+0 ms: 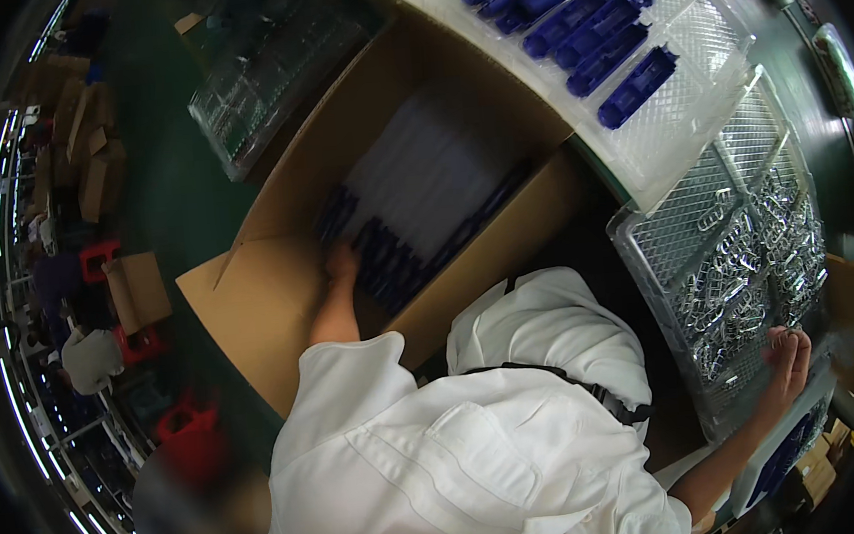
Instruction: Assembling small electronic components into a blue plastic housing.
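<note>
My left hand (343, 264) reaches down into a large cardboard box (271, 194) at its near left side. Dark blue plastic housings (387, 270) lie in rows there, partly under a translucent whitish sheet (428, 156). The fingers of that hand are dim and mostly hidden among the housings. Off to the right, my right hand (789, 359) is at the near right edge of a clear plastic tray (661, 239), its fingertips pinched together on a small shiny metal clip. Many bent-wire metal clips (748, 262) are heaped in the tray.
A white textured work surface (640, 165) beyond the box carries several blue housing halves (599, 28). Clear trays (254, 110) are stacked left of the box. A red stool (190, 436) stands at the lower left, and a person in a light top (91, 359) sits farther left.
</note>
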A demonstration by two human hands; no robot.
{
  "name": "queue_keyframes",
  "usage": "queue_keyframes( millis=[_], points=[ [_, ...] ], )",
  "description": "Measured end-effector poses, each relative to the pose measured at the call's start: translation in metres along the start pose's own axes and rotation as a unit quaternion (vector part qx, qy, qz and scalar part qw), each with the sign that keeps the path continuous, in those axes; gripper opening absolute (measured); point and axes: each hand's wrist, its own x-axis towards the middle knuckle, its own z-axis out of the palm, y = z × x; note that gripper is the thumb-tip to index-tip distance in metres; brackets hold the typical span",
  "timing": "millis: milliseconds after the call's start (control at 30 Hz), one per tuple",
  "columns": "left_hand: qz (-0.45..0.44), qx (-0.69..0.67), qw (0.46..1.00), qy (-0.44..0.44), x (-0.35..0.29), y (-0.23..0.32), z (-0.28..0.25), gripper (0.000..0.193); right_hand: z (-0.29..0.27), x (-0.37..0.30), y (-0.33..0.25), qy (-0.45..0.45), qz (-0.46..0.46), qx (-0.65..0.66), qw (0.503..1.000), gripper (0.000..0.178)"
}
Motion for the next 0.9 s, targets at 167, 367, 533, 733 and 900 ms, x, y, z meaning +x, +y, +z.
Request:
queue_keyframes(
  millis=[167,367,533,733,900],
  points=[
    [0.063,0.072,0.994,-0.046,0.005,-0.02,-0.007,0.048,0.012,-0.006,-0.014,0.019,0.043,0.078,0.996,0.028],
    [0.075,-0.048,0.995,0.033,-0.023,0.026,-0.024,0.037,-0.013,-0.029,0.006,-0.009,0.098,0.221,0.97,0.031],
    [0.127,-0.322,0.936,0.066,-0.054,0.07,-0.075,0.036,-0.021,-0.048,0.004,-0.016,0.076,0.391,0.917,0.012],
    [0.242,-0.674,0.677,-0.17,-0.183,0.256,-0.22,0.058,-0.025,-0.074,0.021,0.047,0.046,0.256,0.964,0.017],
    [0.347,-0.635,0.479,-0.496,-0.266,0.392,-0.255,0.059,-0.022,-0.081,-0.019,0.064,0.043,0.242,0.967,0.029]
  ],
)
